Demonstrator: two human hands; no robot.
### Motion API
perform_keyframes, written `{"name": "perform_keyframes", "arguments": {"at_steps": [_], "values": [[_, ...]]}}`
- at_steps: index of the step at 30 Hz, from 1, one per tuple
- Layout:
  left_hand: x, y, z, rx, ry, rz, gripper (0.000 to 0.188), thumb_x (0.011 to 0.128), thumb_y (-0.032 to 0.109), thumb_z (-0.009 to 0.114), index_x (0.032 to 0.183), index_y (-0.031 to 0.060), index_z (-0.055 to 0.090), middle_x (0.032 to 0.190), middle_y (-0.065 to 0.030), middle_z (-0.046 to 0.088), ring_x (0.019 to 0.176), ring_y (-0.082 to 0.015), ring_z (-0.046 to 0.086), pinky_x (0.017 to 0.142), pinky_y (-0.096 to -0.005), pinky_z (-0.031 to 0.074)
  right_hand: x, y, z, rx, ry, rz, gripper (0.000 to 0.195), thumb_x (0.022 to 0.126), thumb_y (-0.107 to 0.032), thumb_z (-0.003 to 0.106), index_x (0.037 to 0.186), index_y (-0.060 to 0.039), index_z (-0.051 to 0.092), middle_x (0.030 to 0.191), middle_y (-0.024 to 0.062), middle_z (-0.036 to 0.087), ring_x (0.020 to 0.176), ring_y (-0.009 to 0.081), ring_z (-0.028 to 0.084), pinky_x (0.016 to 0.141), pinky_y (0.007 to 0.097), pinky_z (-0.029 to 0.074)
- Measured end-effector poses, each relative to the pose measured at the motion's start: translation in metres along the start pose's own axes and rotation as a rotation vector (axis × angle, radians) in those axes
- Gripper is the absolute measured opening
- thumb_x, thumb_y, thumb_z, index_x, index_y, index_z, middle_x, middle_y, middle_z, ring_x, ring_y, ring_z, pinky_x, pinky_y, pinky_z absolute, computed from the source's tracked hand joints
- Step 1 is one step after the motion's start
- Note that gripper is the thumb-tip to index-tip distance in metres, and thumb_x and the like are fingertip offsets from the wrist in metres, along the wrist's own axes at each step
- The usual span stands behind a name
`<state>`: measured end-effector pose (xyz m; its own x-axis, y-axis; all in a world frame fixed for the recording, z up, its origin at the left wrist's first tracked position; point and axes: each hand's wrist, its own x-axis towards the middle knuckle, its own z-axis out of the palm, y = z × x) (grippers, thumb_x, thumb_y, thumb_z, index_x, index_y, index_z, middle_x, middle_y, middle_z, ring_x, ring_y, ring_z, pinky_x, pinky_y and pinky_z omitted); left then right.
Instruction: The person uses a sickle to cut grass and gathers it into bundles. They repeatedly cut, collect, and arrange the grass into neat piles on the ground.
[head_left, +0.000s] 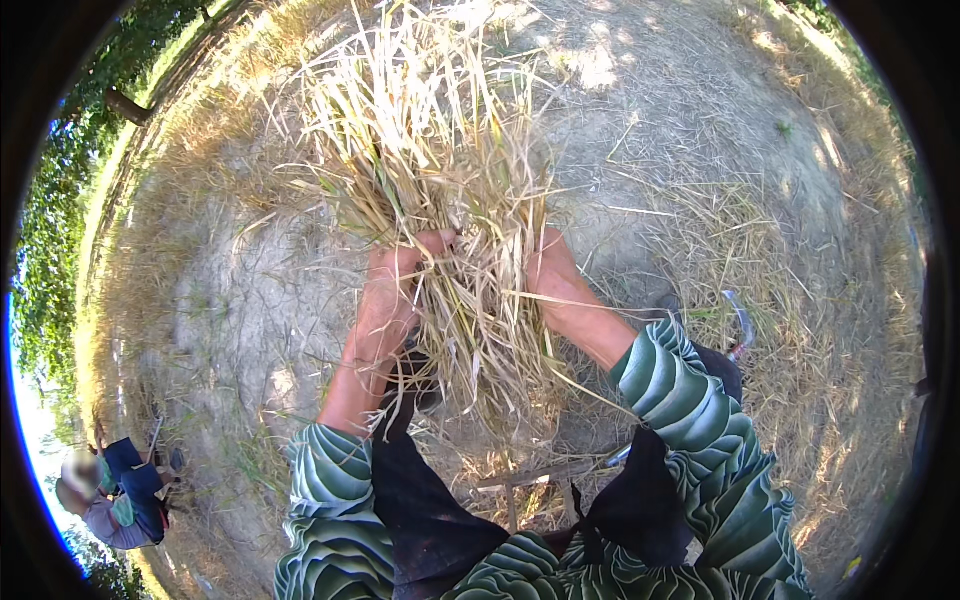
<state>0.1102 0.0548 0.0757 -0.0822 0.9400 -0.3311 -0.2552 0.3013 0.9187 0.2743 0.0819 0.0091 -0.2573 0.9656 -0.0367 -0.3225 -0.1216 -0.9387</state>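
Note:
A thick bundle of dry straw stalks (480, 300) is held up between my two hands, above the ground and in front of my knees. My left hand (409, 262) grips its left side, fingers closed around the stalks. On the right side, my right hand (551, 266) is closed against the same bundle, its fingertips hidden by straw. The cut, pale ends spread at the top, while thin, tangled leaves hang down between my forearms.
A sickle (741, 326) lies on straw litter to the right. A wooden piece (536, 476) is low between my legs. Another person (124, 495) sits at the far left. Dry grass and scattered straw cover parts of the bare soil; a branch (127, 107) shows upper left.

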Motion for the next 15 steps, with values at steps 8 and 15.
{"name": "perform_keyframes", "arguments": {"at_steps": [8,15], "values": [[0.003,0.003,-0.006,-0.205,-0.012,-0.043,0.017,0.076,0.012,0.063,0.085,-0.0025,0.063,0.076,-0.0087,0.064,0.064,-0.0168,0.06,0.058,-0.0276,0.051,0.0,-0.028,-0.006,0.135,0.067,-0.045,0.023,0.078,-0.016,0.068,0.095,-0.0041,0.057,0.078,0.0034,0.059,0.069,0.0119,0.056,0.059,0.0264,0.047],[0.017,-0.016,-0.02,-0.125,0.037,-0.031,0.017,0.077,0.012,0.062,0.086,-0.003,0.062,0.079,-0.01,0.064,0.066,-0.0181,0.062,0.06,-0.0284,0.053,0.008,-0.009,-0.027,0.412,-0.316,0.251,0.032,0.081,-0.014,0.068,0.108,-0.0024,0.054,0.093,0.0067,0.06,0.077,0.0141,0.059,0.065,0.0246,0.049]]}}
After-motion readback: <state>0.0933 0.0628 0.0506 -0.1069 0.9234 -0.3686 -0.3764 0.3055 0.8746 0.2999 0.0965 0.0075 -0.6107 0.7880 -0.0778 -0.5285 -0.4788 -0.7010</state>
